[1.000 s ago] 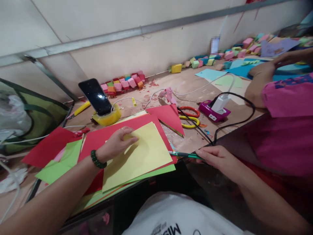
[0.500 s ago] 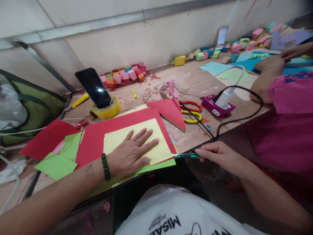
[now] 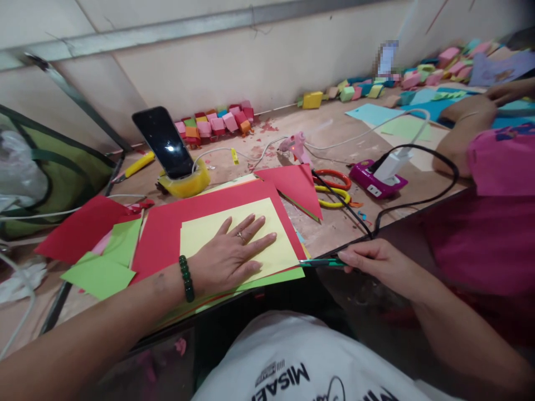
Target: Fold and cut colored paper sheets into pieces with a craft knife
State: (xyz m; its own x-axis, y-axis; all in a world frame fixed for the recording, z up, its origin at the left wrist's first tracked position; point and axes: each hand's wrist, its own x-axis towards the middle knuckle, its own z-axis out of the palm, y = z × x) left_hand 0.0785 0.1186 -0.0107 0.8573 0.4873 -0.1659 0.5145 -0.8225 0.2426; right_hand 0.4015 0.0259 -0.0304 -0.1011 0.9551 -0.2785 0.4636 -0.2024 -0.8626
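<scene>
My left hand (image 3: pixel 234 252) lies flat with its fingers spread on a sheet of yellow paper (image 3: pixel 276 223). Beneath that is a larger red sheet (image 3: pixel 156 236), with green paper (image 3: pixel 292 275) showing along the near edge. In my right hand (image 3: pixel 371 260) is a slim green-and-black cutter knife (image 3: pixel 326 262), pinched between thumb and fingers. Its silvery tip points left and meets the yellow sheet's right corner. Just beyond the stack, a red paper triangle (image 3: pixel 295 186) partly covers the red-and-yellow-handled scissors (image 3: pixel 334 197).
A phone (image 3: pixel 165 145) leans in a yellow tape roll (image 3: pixel 184 181). Behind the papers are a pink glue gun (image 3: pixel 296 147) and a purple power strip (image 3: pixel 376 181) with cables. Green scraps (image 3: pixel 100 275) lie left. Paper blocks (image 3: pixel 217 122) line the wall; another person's arm (image 3: pixel 463 122) rests at right.
The whole view has shifted slightly. My left hand stays flat on the yellow sheet, and the knife tip remains at the paper's right corner.
</scene>
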